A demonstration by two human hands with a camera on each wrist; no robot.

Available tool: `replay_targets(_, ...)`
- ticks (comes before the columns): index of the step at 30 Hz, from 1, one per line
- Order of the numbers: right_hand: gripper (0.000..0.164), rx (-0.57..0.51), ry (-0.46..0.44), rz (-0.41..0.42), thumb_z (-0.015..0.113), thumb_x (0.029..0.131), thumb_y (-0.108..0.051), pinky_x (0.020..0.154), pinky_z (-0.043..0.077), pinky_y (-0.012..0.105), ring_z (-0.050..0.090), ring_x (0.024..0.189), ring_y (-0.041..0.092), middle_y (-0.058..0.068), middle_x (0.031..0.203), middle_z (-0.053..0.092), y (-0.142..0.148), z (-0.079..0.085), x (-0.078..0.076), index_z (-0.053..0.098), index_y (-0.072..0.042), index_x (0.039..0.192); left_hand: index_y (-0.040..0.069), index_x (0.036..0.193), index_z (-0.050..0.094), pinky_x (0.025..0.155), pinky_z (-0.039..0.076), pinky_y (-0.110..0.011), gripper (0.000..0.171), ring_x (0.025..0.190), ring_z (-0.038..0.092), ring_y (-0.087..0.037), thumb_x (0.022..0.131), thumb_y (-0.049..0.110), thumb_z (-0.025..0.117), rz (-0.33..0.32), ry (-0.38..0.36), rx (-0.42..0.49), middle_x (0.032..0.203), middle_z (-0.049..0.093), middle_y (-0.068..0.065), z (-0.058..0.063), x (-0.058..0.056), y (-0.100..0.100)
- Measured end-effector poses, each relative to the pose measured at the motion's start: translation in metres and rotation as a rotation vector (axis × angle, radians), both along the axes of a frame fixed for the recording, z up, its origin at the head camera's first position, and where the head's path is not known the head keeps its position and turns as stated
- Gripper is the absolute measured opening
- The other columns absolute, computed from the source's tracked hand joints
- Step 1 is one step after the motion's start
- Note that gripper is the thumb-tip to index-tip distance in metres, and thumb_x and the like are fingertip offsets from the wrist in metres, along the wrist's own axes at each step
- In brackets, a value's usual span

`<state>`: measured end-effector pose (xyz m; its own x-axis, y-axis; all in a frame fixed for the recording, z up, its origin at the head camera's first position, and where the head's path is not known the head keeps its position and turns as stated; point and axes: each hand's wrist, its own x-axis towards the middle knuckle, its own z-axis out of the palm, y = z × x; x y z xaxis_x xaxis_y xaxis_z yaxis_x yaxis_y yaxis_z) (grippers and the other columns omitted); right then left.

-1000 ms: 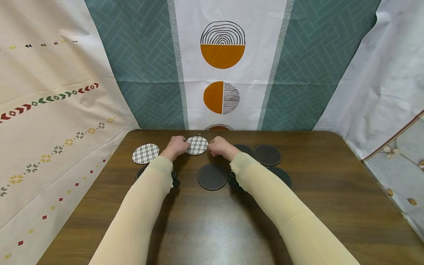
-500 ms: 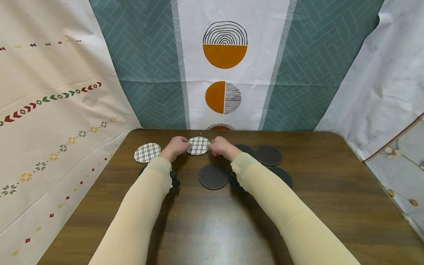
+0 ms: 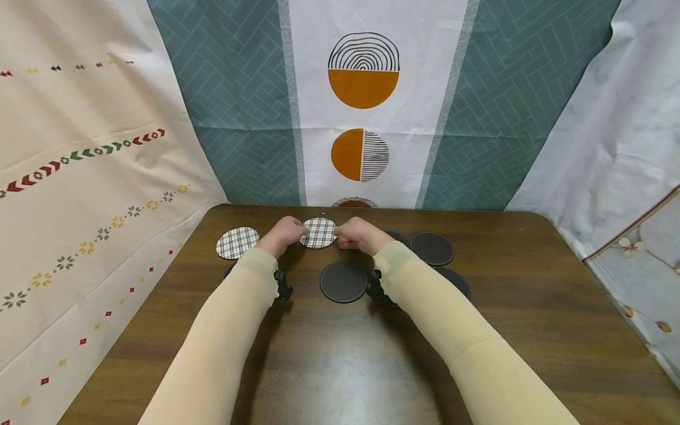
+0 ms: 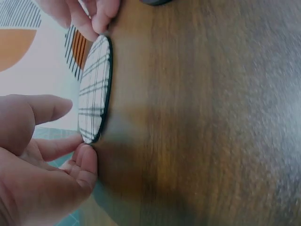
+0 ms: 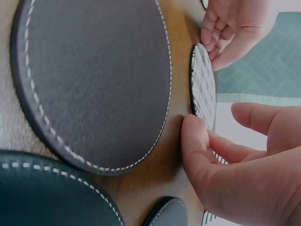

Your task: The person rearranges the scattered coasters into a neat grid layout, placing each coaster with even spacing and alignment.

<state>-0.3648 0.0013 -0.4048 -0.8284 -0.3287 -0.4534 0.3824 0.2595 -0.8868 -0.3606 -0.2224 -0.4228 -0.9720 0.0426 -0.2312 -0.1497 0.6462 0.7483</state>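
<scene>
A round checked coaster (image 3: 319,233) with a dark underside lies at the far middle of the table, between my two hands. From its left, my left hand (image 3: 287,231) touches the edge with bent fingertips, and in the left wrist view the thumb (image 4: 56,108) stands off it. Opposite, my right hand (image 3: 358,233) has its fingertips at the right edge. In the right wrist view that thumb (image 5: 251,115) is raised away from the coaster (image 5: 203,84). A black coaster (image 3: 343,282) with white edge stitching (image 5: 170,70) lies nearer the front.
Another checked coaster (image 3: 237,242) lies at the left. Several black coasters, such as the far right one (image 3: 432,248) and the one below it (image 3: 453,281), are on the right, some partly under the right forearm (image 3: 425,313). A patterned cloth (image 3: 249,147) hangs behind the table (image 3: 531,295).
The head view has shifted slightly. Both hands stay at the same checked coaster, with only slight changes of the fingers.
</scene>
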Motion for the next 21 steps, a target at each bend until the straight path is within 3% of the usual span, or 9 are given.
replay_targets(4,0.055,-0.071,-0.048,-0.036,0.06,0.112,-0.005,0.117,0.049,0.042,0.056,0.144,0.036,0.026,0.157,0.05,0.0,0.0,0.0,0.041,0.009,0.163,0.014,0.063,0.036,0.074,0.036,-0.041,0.05,0.059,0.025,-0.017,0.109,0.008,0.057,0.037,0.003,0.032,0.06,0.026,0.002,0.001,0.0,0.0)
replay_targets(11,0.058,-0.148,-0.062,-0.104,0.058,0.111,0.0,0.119,0.047,0.044,0.055,0.146,0.038,0.029,0.16,0.047,0.001,0.001,0.001,0.037,0.01,0.164,0.013,0.062,0.04,0.07,0.036,-0.04,0.049,0.061,0.03,-0.019,0.108,0.005,0.056,0.095,0.017,0.076,0.06,0.027,0.002,0.003,0.004,0.003)
replay_targets(14,0.059,-0.158,-0.053,-0.132,0.058,0.111,0.001,0.117,0.049,0.043,0.057,0.144,0.039,0.03,0.16,0.047,0.004,0.002,0.002,0.036,0.011,0.164,0.009,0.07,0.046,0.072,0.037,-0.04,0.04,0.062,0.033,-0.019,0.108,0.005,0.056,0.105,0.013,0.103,0.06,0.03,0.002,0.004,0.006,0.004)
replay_targets(18,0.056,-0.169,-0.023,-0.144,0.055,0.11,0.004,0.116,0.05,0.042,0.059,0.142,0.04,0.031,0.159,0.048,0.008,0.002,0.003,0.039,0.012,0.163,-0.001,0.1,0.061,0.083,0.042,-0.042,0.012,0.068,0.041,-0.019,0.109,0.005,0.056,0.105,0.016,0.142,0.072,0.045,-0.001,0.006,0.011,0.006)
replay_targets(19,0.055,-0.171,-0.011,-0.139,0.055,0.11,0.004,0.116,0.05,0.043,0.059,0.141,0.04,0.03,0.159,0.047,0.009,0.002,0.004,0.04,0.013,0.162,-0.003,0.113,0.064,0.087,0.044,-0.043,0.012,0.073,0.046,-0.02,0.109,0.005,0.056,0.107,0.018,0.151,0.082,0.055,-0.006,0.007,0.013,0.007)
replay_targets(21,0.053,-0.159,0.023,-0.119,0.054,0.111,0.003,0.115,0.051,0.044,0.059,0.141,0.041,0.029,0.161,0.047,0.01,0.002,0.004,0.042,0.013,0.161,-0.008,0.139,0.062,0.1,0.05,-0.044,0.033,0.093,0.061,-0.027,0.109,0.004,0.054,0.106,0.022,0.165,0.114,0.066,-0.017,0.008,0.015,0.008)
